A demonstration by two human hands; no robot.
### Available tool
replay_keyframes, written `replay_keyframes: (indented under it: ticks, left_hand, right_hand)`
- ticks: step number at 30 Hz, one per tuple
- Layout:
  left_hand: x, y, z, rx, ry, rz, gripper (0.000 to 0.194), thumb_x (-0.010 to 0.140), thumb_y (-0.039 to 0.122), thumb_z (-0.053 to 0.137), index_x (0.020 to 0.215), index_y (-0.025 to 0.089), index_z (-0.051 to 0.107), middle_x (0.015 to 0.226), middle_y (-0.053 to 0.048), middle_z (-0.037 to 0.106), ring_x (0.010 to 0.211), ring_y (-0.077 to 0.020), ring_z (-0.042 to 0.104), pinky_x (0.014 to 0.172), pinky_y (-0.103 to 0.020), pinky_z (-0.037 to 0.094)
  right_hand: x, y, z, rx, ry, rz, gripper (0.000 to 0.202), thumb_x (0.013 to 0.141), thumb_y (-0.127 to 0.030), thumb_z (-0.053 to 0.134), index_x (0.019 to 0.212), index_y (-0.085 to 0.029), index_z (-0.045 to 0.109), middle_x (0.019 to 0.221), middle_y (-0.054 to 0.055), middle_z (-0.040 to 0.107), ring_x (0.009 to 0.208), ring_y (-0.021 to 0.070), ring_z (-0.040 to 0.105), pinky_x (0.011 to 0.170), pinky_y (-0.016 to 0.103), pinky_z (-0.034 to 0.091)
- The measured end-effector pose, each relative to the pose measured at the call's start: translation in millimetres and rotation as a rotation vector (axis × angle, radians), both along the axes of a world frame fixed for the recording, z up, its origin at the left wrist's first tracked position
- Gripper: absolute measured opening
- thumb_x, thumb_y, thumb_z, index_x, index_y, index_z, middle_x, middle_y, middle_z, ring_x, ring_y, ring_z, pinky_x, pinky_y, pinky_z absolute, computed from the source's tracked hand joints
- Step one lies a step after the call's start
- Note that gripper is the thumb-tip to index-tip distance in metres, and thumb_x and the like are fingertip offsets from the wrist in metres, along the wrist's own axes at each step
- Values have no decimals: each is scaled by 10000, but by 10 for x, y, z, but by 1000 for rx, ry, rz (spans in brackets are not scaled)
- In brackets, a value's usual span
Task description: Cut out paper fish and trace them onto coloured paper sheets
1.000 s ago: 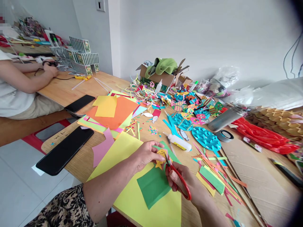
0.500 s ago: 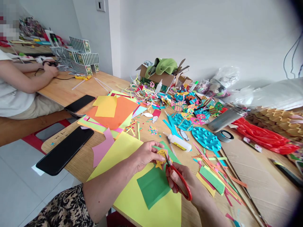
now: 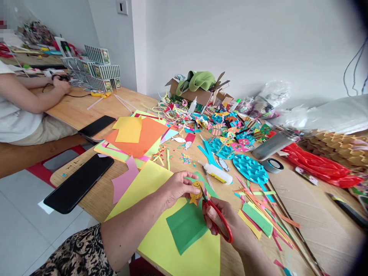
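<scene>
Between thumb and fingers, my left hand point(image 3: 179, 188) pinches a small orange-yellow paper fish point(image 3: 196, 190) with dark drawn lines; a bit of pink paper shows at its edge. My right hand point(image 3: 220, 216) is closed around the red handles of a pair of scissors point(image 3: 225, 223), whose blades lie against the fish's right side. Below both hands, a green paper square point(image 3: 185, 230) rests on a large yellow sheet point(image 3: 155, 184). Just beyond them lies a white glue bottle point(image 3: 218, 173) on its side.
At left are a black phone point(image 3: 79, 184) and orange paper point(image 3: 138, 142). Blue textured ovals point(image 3: 250, 168), paper strips point(image 3: 255, 218), a metal flask point(image 3: 274, 143) and a tape roll point(image 3: 273, 165) lie to the right. Another person's hands point(image 3: 61, 82) work at the far left.
The paper fish and the scissors have shifted very slightly at the blades. Both hands keep nearly the same place and grip.
</scene>
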State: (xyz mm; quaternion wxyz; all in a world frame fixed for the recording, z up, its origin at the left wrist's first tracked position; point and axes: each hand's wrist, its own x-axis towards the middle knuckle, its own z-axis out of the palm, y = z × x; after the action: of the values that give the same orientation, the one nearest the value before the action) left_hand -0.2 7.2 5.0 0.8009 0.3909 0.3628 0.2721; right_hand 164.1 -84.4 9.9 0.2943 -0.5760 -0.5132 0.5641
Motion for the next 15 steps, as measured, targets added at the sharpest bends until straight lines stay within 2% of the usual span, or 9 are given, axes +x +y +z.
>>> replay_keyframes:
  ticks: [15]
  left_hand:
    - [8,4,-21,-6,0,-12,535,516,137,753,1022,135,579,679,25,572,594,-119,561,573,-262,399]
  right_hand:
    - [-28,22,75,7,6,54,563,716,-727,588,750,-174,485,587,-4,532,490,101,473,464,233,311]
